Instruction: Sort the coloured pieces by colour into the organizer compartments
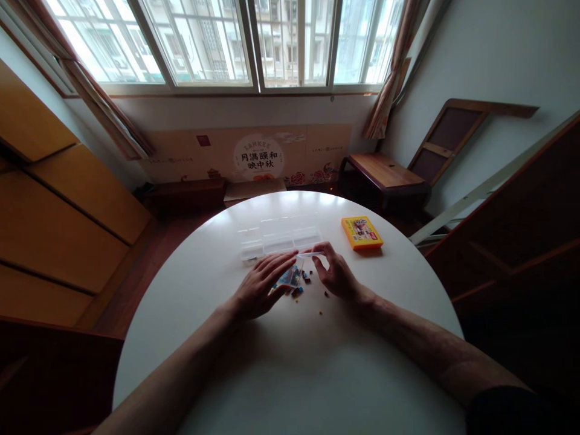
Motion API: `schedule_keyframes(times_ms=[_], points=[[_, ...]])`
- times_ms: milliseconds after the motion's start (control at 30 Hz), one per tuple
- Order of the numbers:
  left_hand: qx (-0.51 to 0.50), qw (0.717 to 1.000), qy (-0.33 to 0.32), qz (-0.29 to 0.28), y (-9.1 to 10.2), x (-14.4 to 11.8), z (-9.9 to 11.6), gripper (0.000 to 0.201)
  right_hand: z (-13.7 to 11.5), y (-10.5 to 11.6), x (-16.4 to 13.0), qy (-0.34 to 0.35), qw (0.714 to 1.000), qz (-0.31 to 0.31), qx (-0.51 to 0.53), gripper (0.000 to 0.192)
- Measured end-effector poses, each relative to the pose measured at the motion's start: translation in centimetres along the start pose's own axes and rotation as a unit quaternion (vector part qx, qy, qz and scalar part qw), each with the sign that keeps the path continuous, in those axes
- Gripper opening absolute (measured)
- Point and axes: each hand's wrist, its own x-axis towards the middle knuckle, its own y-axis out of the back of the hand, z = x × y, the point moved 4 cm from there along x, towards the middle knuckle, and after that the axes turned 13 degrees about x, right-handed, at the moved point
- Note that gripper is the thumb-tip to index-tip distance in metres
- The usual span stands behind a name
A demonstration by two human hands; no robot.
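Note:
A small clear plastic bag (292, 275) with tiny coloured pieces inside lies on the round white table (290, 362). My left hand (263, 287) rests flat on the bag's left side. My right hand (334, 273) pinches the bag's top edge between thumb and fingers. Several small loose pieces (302, 289) in blue, red and dark colours lie scattered just below the bag. A clear plastic compartment box (280, 240) stands open right behind both hands.
An orange box (361, 232) lies at the table's far right. Beyond the table are a low wooden bench (385, 172), a printed cardboard panel (258, 156) under the window, and wooden cabinets (54, 217) on the left.

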Motion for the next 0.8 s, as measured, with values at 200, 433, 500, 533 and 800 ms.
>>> schedule_keyframes(times_ms=[200,433,500,533,800], points=[[-0.063,0.993,0.095,0.034,0.0,-0.6,-0.8,0.068,-0.9,1.0,0.6,0.045,0.997,0.070,0.004,0.013],[-0.080,0.993,0.091,0.016,0.3,-0.5,-0.8,0.067,-1.6,2.6,2.8,0.039,0.997,0.061,0.029,0.016],[-0.069,0.992,0.110,0.001,0.3,-0.6,-1.0,0.063,-2.3,3.1,3.7,0.052,0.998,0.028,0.005,0.017],[-0.060,0.990,0.124,-0.006,0.3,-0.7,-1.1,0.062,-2.8,3.4,4.2,0.064,0.998,0.011,-0.018,0.017],[-0.010,0.986,0.152,-0.065,-0.9,-1.7,-2.2,0.062,-5.2,8.6,10.2,0.145,0.965,-0.088,-0.200,0.020]])
